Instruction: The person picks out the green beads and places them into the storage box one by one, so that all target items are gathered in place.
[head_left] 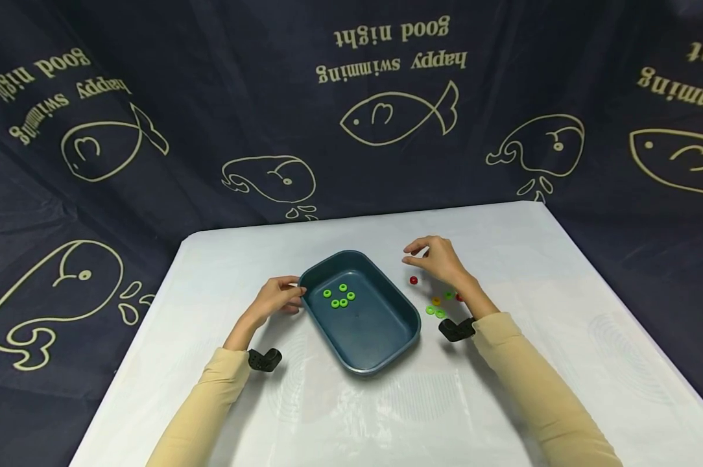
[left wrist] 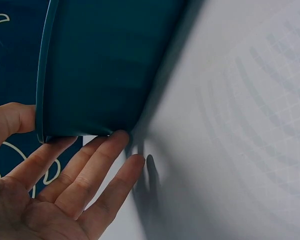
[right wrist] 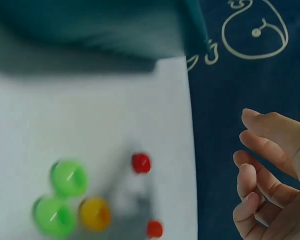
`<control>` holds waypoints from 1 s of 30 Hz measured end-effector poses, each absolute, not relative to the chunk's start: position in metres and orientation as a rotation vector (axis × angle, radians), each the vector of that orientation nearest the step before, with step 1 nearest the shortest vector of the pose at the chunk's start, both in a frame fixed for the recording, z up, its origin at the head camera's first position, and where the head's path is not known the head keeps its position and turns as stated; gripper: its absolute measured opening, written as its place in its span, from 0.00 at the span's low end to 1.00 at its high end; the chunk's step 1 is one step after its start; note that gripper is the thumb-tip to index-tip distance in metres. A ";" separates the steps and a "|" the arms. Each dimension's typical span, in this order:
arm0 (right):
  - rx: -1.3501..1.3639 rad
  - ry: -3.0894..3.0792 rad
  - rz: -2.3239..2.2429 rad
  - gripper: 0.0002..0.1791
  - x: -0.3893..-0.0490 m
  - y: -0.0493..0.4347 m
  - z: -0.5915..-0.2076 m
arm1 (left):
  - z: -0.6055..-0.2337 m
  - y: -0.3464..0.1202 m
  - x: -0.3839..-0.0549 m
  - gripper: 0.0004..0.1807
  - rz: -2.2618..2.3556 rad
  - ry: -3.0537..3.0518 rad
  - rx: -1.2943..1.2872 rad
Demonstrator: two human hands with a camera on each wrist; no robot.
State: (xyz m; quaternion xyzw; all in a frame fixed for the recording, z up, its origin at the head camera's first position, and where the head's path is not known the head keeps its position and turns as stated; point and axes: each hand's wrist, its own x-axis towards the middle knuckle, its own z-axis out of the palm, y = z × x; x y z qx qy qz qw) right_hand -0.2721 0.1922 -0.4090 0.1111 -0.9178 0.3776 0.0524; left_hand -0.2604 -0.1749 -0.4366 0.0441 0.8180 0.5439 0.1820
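A deep blue-green tray (head_left: 381,350) stands on the white table, several small bright green rings (head_left: 343,303) lying in its far left part. My left hand (head_left: 274,298) grips the tray's left corner, the thumb at the rim and fingers against the outer wall (left wrist: 100,70). To the right of the tray, my right hand (head_left: 439,259) hovers above the table, fingers bent and nothing between them. Below its fingertips lies a red bead (head_left: 413,280). Nearer the right wrist are an orange ring (head_left: 436,301), green rings (head_left: 430,310) and another red bead (head_left: 459,298), partly hidden by the forearm.
The white tabletop (head_left: 328,421) ends at a far edge in front of a dark blue cloth (head_left: 258,97) with fish and whale drawings. Black wrist cameras (head_left: 264,360) sit on both wrists, close to the table.
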 end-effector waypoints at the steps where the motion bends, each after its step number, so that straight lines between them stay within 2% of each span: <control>1: 0.320 -2.798 1.147 0.13 -0.271 0.196 -0.411 | -0.437 -0.175 -0.261 0.33 1.544 2.304 0.139; 16: 0.190 -2.870 1.060 0.13 -0.255 0.242 -0.446 | -0.431 -0.171 -0.258 0.29 1.487 2.329 0.040; 30: 0.156 -2.937 0.974 0.12 -0.249 0.253 -0.465 | -0.433 -0.171 -0.259 0.30 1.483 2.344 0.060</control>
